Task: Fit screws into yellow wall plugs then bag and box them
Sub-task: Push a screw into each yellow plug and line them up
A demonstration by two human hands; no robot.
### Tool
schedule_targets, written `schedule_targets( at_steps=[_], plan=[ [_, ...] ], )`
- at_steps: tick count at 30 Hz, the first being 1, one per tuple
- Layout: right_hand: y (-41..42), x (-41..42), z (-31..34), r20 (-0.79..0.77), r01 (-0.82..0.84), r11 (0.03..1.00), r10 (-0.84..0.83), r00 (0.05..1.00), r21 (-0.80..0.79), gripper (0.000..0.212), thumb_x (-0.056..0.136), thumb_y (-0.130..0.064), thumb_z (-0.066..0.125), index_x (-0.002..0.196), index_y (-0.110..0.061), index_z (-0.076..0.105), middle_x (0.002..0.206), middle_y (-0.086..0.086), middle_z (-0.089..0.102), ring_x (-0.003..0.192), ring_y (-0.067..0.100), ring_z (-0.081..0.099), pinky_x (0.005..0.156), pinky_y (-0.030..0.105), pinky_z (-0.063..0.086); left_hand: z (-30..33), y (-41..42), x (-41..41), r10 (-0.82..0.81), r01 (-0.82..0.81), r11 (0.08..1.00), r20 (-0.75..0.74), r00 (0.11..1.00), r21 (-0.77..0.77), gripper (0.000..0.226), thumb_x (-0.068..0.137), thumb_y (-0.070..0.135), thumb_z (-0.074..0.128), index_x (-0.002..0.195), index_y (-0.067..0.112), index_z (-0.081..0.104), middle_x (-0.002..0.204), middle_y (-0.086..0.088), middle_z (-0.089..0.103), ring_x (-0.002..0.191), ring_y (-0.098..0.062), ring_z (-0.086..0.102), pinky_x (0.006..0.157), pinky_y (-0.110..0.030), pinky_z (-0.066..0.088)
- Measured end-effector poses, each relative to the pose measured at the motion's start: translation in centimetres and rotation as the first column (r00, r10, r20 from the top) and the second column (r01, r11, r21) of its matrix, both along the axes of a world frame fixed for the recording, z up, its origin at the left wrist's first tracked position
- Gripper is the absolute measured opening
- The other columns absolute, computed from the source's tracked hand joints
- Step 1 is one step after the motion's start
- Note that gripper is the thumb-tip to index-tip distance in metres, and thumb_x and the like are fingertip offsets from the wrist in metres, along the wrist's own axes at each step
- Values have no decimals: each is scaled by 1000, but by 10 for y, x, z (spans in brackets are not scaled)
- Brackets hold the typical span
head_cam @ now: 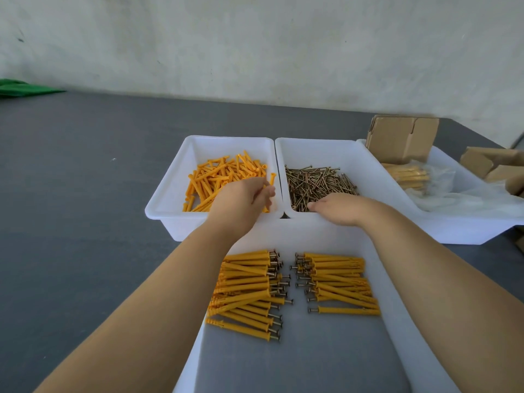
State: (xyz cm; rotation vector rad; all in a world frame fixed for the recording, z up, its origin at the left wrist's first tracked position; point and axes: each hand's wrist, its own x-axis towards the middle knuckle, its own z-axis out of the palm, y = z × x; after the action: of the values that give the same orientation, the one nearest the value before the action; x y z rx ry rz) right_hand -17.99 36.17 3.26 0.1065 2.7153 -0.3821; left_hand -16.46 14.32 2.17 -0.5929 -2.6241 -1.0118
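Loose yellow wall plugs [224, 177] lie in the left white bin [170, 180]. My left hand [243, 199] reaches into that bin, and its curled fingertips pinch a plug at the bin's right side. Brown screws [317, 182] fill the middle white bin [312, 147]. My right hand [337, 207] rests on the near edge of the screw pile with its fingers hidden behind the back of the hand. In the front white tray [334, 236], fitted plugs with screws lie in a left pile [246, 282] and a right pile [340, 282].
A third white bin [453, 232] at the right holds bagged plugs [408, 174], clear plastic bags [467, 197] and a folded cardboard box [402, 140]. More cardboard boxes [493, 163] sit at the far right. Green cloth [17, 87] lies far left on the grey table [85, 194].
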Motion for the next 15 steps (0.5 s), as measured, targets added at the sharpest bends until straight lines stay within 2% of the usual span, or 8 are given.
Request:
schedule_targets(
  at_steps=[2,5,7,9,11,12,15],
  plan=[
    [-1,-2,4,44,-10,1000,10,999,2,60,105,-51,30,148,-12,45,158,10,34,144,28,32,114,37,25,1,1,1,4,-4,997,2,1000,74,25,104,23,44,96,14,66,83,7,70,71,-7,65,66,-23,51],
    [0,0,5,71,-22,1000,22,997,-3,56,105,-48,30,145,-13,47,156,10,37,142,27,35,112,37,27,0,3,1,12,-12,986,3,1000,164,21,104,22,45,98,13,64,85,2,71,68,2,66,59,-9,46],
    [1,1,3,52,-16,999,18,998,-37,52,105,-44,33,139,-11,53,150,11,46,134,28,44,104,37,33,-1,3,0,41,-39,986,-14,999,161,15,102,18,50,101,14,65,85,2,71,69,8,65,55,-7,44],
    [3,1,1,-26,-4,995,1,1000,-97,47,102,-38,42,121,-2,66,129,18,62,111,30,59,88,36,42,-2,1,-2,72,-68,986,-24,997,150,17,99,14,53,109,15,66,92,2,72,79,3,68,67,-18,54],
    [6,2,1,-118,-2,983,-20,993,-181,40,97,-33,53,96,2,72,101,24,67,94,36,62,78,38,47,-2,1,-4,87,-79,986,-45,995,148,23,99,11,52,116,13,66,99,0,72,89,-8,70,76,-30,57],
    [8,4,2,-147,-10,974,-24,989,-227,36,96,-32,57,87,-1,73,92,22,66,92,37,61,78,38,48,-2,1,-4,94,-84,985,-59,994,153,24,99,10,52,119,12,66,101,-1,72,92,-10,70,76,-30,57],
    [18,10,6,-174,-62,913,-10,985,-403,14,90,-33,69,88,-24,79,101,2,73,105,21,64,94,37,48,-1,1,-4,114,-98,982,-96,989,162,28,99,8,53,124,12,65,102,-2,73,90,-7,68,72,-21,51]
  ],
)
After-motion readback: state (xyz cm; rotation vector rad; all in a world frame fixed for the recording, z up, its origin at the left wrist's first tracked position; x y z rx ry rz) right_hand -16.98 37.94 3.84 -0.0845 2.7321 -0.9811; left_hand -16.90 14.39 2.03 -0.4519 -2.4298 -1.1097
